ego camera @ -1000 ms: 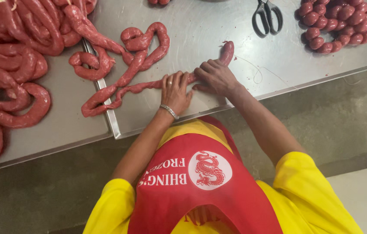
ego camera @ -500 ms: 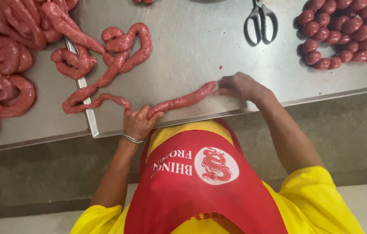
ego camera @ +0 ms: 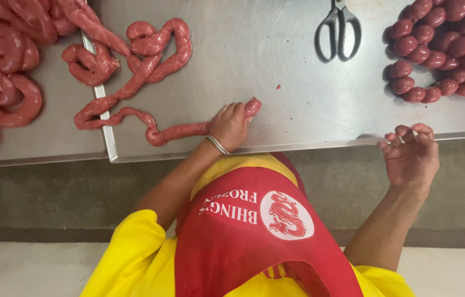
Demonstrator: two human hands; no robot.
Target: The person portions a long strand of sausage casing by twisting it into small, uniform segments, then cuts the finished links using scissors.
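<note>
Here the left hand (ego camera: pixel 231 125) grips the sausage rope (ego camera: pixel 177 132); the right hand (ego camera: pixel 410 157) hangs loosely curled.

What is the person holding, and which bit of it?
The left hand grips the long red sausage near its free end. The right hand seems to hold nothing.

L hand (ego camera: pixel 231 125) grips the end of a long red sausage rope (ego camera: pixel 133 82) on the steel bench (ego camera: pixel 276 66); tip sticks out past the fingers. R hand (ego camera: pixel 410 157) hovers at bench edge, fingers curled, empty. Scissors (ego camera: pixel 338 30) top centre, pile of tied links (ego camera: pixel 444 49) far right.
</note>
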